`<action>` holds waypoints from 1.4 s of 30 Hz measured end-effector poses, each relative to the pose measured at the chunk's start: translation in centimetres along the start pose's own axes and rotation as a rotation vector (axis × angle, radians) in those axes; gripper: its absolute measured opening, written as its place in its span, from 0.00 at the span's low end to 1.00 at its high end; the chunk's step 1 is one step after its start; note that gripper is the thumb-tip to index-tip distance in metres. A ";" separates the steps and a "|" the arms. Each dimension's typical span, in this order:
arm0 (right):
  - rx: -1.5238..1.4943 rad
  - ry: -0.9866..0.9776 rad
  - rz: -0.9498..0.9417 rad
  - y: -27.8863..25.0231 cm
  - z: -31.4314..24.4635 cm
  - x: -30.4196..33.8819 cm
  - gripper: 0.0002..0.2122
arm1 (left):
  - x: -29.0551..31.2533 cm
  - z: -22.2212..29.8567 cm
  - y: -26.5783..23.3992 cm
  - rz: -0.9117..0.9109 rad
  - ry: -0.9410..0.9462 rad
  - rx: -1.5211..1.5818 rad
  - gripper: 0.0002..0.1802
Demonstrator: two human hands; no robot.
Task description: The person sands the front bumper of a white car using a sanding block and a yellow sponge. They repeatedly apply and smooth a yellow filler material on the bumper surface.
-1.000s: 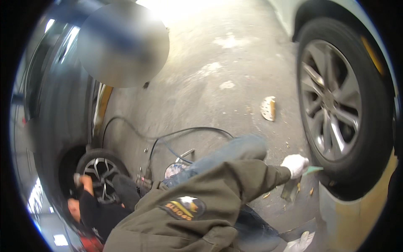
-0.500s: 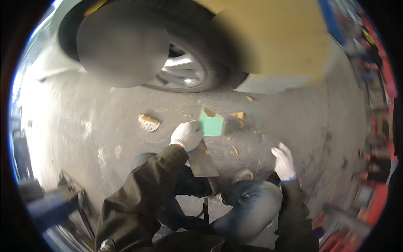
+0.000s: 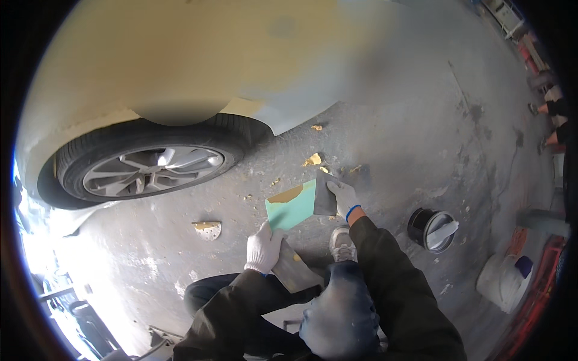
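The left hand [image 3: 263, 248] grips the near corner of a green mixing board [image 3: 291, 206]; the right hand [image 3: 343, 198] clasps a grey spreader [image 3: 325, 194] against its right edge. Both look thin, light and stiff, best pinched at edges. Since earlier, the hands have met, with the wheel [image 3: 150, 168] now far left.

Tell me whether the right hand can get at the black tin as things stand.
Probably yes. The black tin stands open on the floor just right of the right hand, with nothing between them, but that hand holds a grey spreader against the green board.
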State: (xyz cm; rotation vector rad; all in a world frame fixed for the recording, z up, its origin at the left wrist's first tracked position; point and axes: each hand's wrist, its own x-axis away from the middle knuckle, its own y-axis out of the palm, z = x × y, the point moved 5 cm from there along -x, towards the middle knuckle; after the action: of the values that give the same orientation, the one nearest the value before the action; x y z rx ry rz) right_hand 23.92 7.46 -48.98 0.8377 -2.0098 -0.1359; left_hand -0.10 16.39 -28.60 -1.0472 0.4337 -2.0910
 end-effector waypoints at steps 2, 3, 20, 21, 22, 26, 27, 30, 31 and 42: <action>-0.036 0.002 0.036 -0.6 1.4 -1.2 0.13 | -0.1 0.9 0.3 -0.029 -0.005 -0.014 0.22; -0.018 0.012 0.035 -0.1 1.8 -1.2 0.13 | -0.3 1.1 0.4 -0.046 -0.002 -0.029 0.23; 0.313 -0.171 -0.110 10.7 -5.5 7.8 0.12 | -1.0 4.6 0.4 -0.230 0.091 -0.370 0.23; 0.367 -0.205 -0.103 10.9 -6.2 8.1 0.12 | -1.0 4.9 0.4 -0.221 0.104 -0.381 0.21; 0.369 -0.246 -0.135 11.0 -6.5 8.0 0.12 | -0.9 5.3 0.5 -0.212 0.117 -0.391 0.20; 0.459 -0.305 -0.276 12.4 -9.6 9.2 0.11 | -0.7 6.3 0.1 -0.214 0.151 -0.408 0.17; 0.502 -0.297 -0.306 12.6 -10.6 9.7 0.11 | -0.9 6.2 0.2 -0.215 0.220 -0.488 0.17; 0.099 -0.390 -0.267 9.5 -11.5 9.0 0.12 | -2.1 5.4 -0.3 -0.165 0.373 -0.511 0.17; -0.115 -0.362 -0.274 8.2 -11.9 9.0 0.13 | -2.3 5.0 -1.7 -0.099 0.374 -0.373 0.17; 0.010 -0.503 0.077 -6.2 -9.6 15.5 0.12 | -11.1 4.3 -15.1 0.024 0.333 -0.401 0.19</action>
State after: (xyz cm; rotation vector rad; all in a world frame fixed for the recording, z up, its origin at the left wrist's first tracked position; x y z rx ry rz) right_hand 29.39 -4.52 -34.89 0.7840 -2.5096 -0.3189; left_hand 0.55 34.88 -23.22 -0.9001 1.0592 -2.2142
